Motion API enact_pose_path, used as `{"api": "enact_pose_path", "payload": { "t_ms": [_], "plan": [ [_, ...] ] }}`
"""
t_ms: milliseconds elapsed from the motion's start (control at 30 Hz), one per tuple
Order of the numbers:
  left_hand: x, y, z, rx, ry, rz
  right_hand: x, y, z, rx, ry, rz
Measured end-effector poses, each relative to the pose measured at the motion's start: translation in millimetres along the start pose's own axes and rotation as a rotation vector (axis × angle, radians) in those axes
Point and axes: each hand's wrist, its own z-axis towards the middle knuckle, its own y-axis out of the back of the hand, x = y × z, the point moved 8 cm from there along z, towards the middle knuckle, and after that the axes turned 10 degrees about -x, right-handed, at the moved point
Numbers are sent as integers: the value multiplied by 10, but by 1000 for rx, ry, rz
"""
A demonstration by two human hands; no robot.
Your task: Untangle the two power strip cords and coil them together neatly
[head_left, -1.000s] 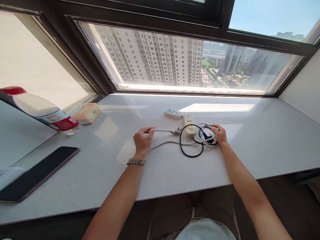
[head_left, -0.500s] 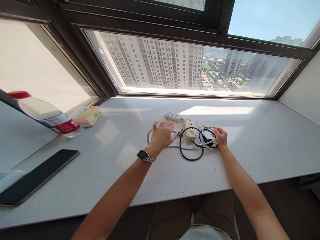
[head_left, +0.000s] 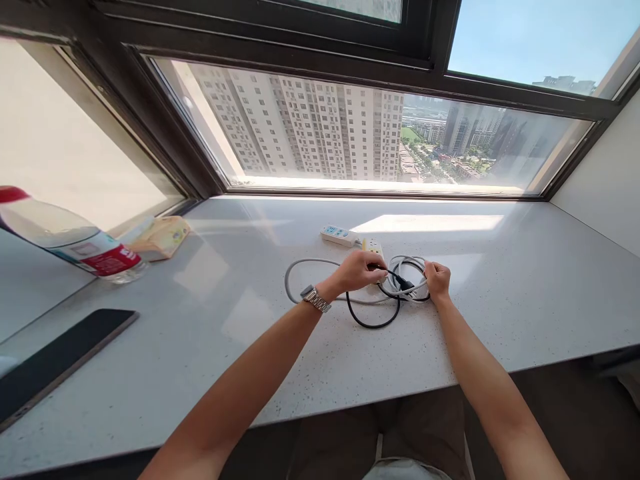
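Note:
My left hand [head_left: 359,270], with a watch on its wrist, pinches the black cable [head_left: 373,326] over the yellowed power strip [head_left: 373,247], which it partly hides. My right hand [head_left: 437,278] is closed around the right side of the looped white cable [head_left: 403,259], where black cable also runs. Between the hands lies a black plug [head_left: 406,285]. Behind them a white power strip [head_left: 338,235] with blue-marked sockets rests on the counter. A grey-white cable loop [head_left: 295,264] spreads out to the left behind my left wrist.
All this lies on a white speckled counter [head_left: 510,300] below a dark-framed window [head_left: 350,193]. At the left are a red-capped bottle [head_left: 70,233], a tissue pack [head_left: 163,239] and a dark phone-like slab [head_left: 60,360]. A white wall [head_left: 605,167] closes the right side.
My left hand has moved right from the grey cable's end and closed on the black cable. My right hand still holds the coil. The view has shifted slightly.

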Motion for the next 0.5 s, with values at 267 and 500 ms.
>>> {"api": "enact_pose_path", "payload": {
  "t_ms": [267,500],
  "plan": [
    [74,250,-505,-306,383,-471,7,16,-17,-32,-4,68],
    [226,417,-572,-557,502,-940,-1,58,-2,-92,-31,90]
  ]
}}
